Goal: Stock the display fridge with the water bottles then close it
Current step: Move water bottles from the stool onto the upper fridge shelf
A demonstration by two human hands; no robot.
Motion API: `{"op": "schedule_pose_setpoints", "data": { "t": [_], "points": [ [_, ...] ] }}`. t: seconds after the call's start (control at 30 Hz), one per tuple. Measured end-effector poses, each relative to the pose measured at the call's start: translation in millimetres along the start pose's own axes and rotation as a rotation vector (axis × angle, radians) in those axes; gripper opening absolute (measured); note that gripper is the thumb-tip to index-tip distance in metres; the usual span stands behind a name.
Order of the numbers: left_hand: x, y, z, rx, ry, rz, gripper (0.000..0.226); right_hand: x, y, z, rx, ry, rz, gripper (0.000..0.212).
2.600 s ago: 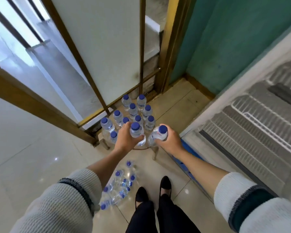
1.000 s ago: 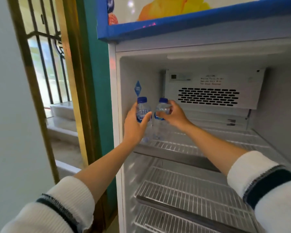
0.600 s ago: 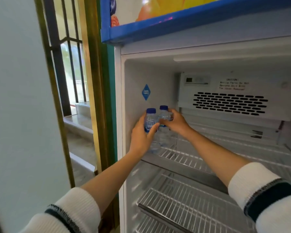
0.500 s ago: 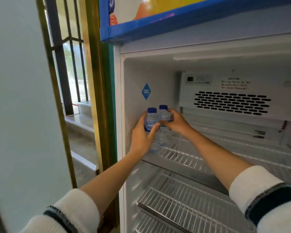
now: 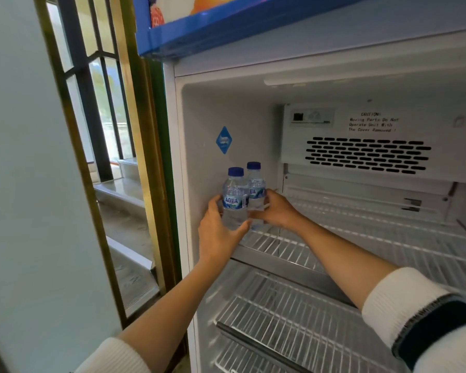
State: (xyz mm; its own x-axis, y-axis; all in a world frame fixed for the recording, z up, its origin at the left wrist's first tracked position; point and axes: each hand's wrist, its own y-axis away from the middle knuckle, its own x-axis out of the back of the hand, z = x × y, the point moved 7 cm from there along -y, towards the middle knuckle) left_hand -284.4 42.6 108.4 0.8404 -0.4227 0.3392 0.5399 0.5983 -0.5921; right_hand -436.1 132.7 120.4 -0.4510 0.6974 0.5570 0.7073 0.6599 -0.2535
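The display fridge (image 5: pixel 189 162) stands open in front of me, white inside. Two small clear water bottles with blue caps stand upright at the left end of its top wire shelf (image 5: pixel 361 238), close to the left inner wall. My left hand (image 5: pixel 218 235) wraps the lower part of the nearer bottle (image 5: pixel 234 197), which has a blue label. My right hand (image 5: pixel 276 210) holds the farther bottle (image 5: pixel 254 185) from the right side. Both bottles touch each other. The fridge door is out of view.
A second wire shelf (image 5: pixel 293 319) lies below, with another under it. A vented fan cover (image 5: pixel 366 154) hangs at the back above the top shelf. A gold-framed glass door (image 5: pixel 135 130) and a white wall (image 5: pixel 24 184) stand to the left.
From picking two bottles off a low stool, I have carried them up onto the top shelf. In the last half second both hands slid lower on the bottles, which stay in place.
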Motion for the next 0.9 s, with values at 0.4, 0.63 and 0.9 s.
{"op": "schedule_pose_setpoints", "data": {
  "t": [0.4,0.63,0.9],
  "points": [
    [2.9,-3.0,-6.6,-0.012,0.001,-0.092,0.081,-7.2,3.1,0.6,-0.021,0.01,-0.167,0.073],
    [7.1,5.2,-4.8,-0.02,0.036,-0.129,0.094,-4.0,21.2,-12.9,-0.069,0.225,-0.194,0.085],
    [48.1,36.9,-9.9,-0.245,0.04,-0.11,0.058,20.5,76.4,-46.6,-0.17,0.593,0.174,0.046]
  ]
}}
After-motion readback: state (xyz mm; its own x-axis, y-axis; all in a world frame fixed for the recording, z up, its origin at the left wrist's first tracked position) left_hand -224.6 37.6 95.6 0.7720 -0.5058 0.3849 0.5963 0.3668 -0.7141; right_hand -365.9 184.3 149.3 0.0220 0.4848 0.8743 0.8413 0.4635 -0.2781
